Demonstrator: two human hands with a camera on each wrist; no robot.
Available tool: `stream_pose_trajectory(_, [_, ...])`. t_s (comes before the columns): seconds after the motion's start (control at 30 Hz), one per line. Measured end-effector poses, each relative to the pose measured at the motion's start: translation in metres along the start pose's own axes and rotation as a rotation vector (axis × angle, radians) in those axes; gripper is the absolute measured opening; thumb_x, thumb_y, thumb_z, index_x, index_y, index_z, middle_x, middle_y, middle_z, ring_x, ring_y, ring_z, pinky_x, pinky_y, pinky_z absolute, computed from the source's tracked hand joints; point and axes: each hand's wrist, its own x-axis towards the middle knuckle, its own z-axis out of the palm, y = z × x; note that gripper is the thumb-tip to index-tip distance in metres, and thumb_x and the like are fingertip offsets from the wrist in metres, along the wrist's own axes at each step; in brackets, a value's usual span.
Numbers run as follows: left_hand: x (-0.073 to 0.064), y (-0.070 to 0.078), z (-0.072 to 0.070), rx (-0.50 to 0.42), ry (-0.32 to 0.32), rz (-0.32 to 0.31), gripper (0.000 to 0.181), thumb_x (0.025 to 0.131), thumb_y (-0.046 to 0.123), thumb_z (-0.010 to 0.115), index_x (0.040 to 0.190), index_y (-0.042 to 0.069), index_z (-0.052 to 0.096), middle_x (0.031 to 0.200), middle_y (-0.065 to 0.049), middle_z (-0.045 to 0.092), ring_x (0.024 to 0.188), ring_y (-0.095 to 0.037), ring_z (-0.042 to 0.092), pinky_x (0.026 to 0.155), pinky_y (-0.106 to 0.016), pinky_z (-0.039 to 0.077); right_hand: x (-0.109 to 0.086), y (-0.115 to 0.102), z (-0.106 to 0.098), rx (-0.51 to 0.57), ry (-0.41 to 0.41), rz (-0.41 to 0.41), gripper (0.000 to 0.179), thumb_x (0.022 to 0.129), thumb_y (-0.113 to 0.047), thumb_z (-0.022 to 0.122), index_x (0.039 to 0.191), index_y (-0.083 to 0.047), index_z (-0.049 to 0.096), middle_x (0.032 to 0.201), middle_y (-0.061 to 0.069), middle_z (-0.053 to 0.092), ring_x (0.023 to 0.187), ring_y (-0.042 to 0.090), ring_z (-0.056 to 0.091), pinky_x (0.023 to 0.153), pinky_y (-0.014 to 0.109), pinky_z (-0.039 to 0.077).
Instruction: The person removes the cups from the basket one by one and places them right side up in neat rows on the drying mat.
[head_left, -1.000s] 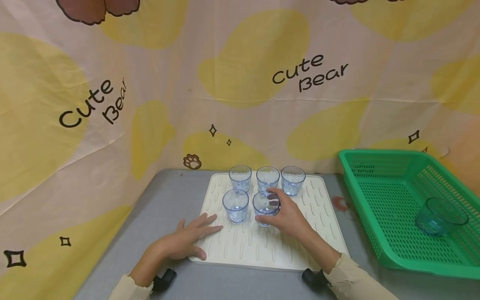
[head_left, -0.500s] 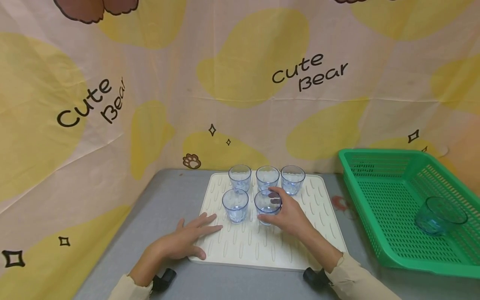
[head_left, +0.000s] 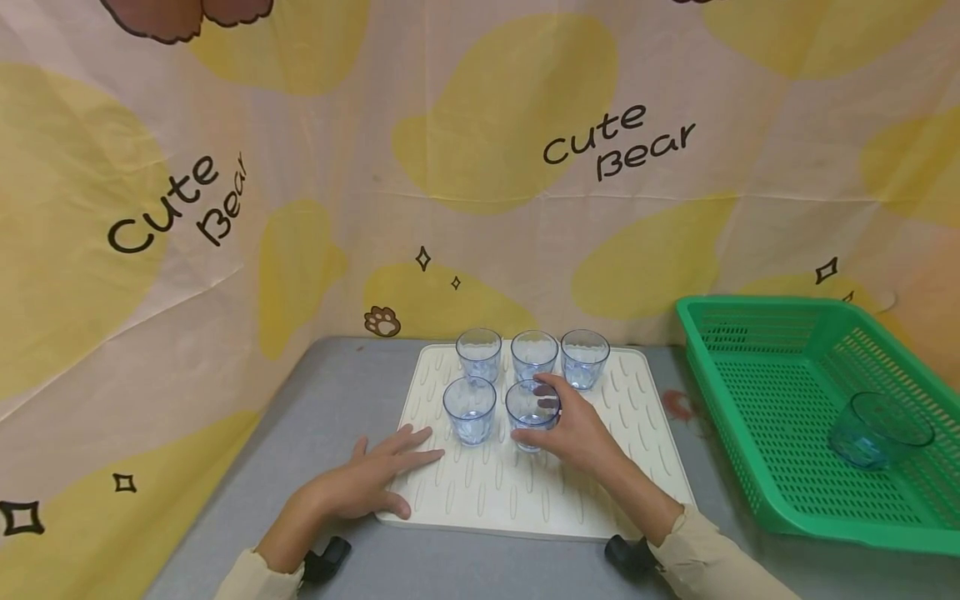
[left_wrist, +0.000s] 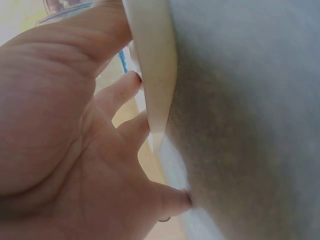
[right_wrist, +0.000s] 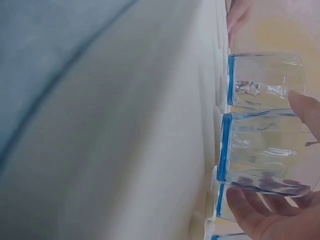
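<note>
In the head view my right hand point(head_left: 577, 429) grips a clear bluish drinking glass point(head_left: 528, 419), thumb on the near side and fingers on the far side. The right wrist view shows this glass point(right_wrist: 265, 150) upright, its thick blue base at the ribbed white mat. Close on its left stands another glass point(head_left: 470, 412). Behind them is a back row: a left glass point(head_left: 479, 354), a middle glass point(head_left: 534, 350) and a right glass point(head_left: 585, 358). My left hand point(head_left: 371, 482) rests with spread fingers on the left edge of the mat point(head_left: 495, 500).
A green plastic basket point(head_left: 738, 433) stands on the right of the grey table point(head_left: 360, 375), with one glass point(head_left: 873, 433) tilted inside it. A patterned cloth point(head_left: 480, 150) hangs directly behind the table.
The gripped glass shifts slightly right with my right hand, then slightly back left. My left hand stays in place on the mat. The head view drifts a little.
</note>
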Motion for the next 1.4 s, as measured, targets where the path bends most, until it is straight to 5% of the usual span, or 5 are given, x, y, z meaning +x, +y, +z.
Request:
stream_pose_trajectory(0.4, [-0.003,0.001,-0.001,-0.002,0.002,0.017,0.083,0.076,0.041,0.076,0.151,0.032,0.043,0.167,-0.006,0.024,0.154,-0.04,0.013,0.104,-0.084,-0.004,-0.002,0.002,-0.005,0.04,-0.027,0.002,0.099,0.068,-0.039,0.091,0.15,-0.019,0.038,0.144,0.006,0.056,0.129,0.033,0.057,0.104,0.05,0.049])
stream_pose_trajectory(0.73, [-0.005,0.002,-0.002,0.002,0.011,0.023,0.082,0.076,0.037,0.077,0.15,0.031,0.044,0.166,-0.006,0.025,0.154,-0.04,0.013,0.105,-0.083,-0.004,-0.022,0.005,-0.036,0.106,-0.026,-0.078,0.098,0.073,-0.031,0.088,0.152,-0.012,0.033,0.147,0.015,0.051,0.135,0.037,0.051,0.111,0.052,0.043])
stream_pose_trajectory(1.17, [-0.004,0.001,0.0,-0.001,0.015,0.025,0.082,0.076,0.036,0.078,0.15,0.032,0.044,0.166,-0.006,0.026,0.154,-0.04,0.014,0.105,-0.083,-0.004,-0.066,0.013,-0.078,-0.028,0.034,-0.227,0.084,0.078,-0.04,0.084,0.146,-0.012,0.043,0.146,0.007,0.053,0.133,0.03,0.053,0.106,0.05,0.045])
stream_pose_trajectory(1.4, [-0.003,0.0,0.001,0.003,0.016,0.024,0.082,0.076,0.037,0.078,0.15,0.033,0.044,0.166,-0.006,0.026,0.154,-0.04,0.015,0.104,-0.084,-0.003,-0.092,0.007,-0.104,-0.153,0.066,-0.188,0.082,0.081,-0.053,0.077,0.148,-0.024,0.041,0.146,0.001,0.053,0.128,0.032,0.057,0.1,0.049,0.05])
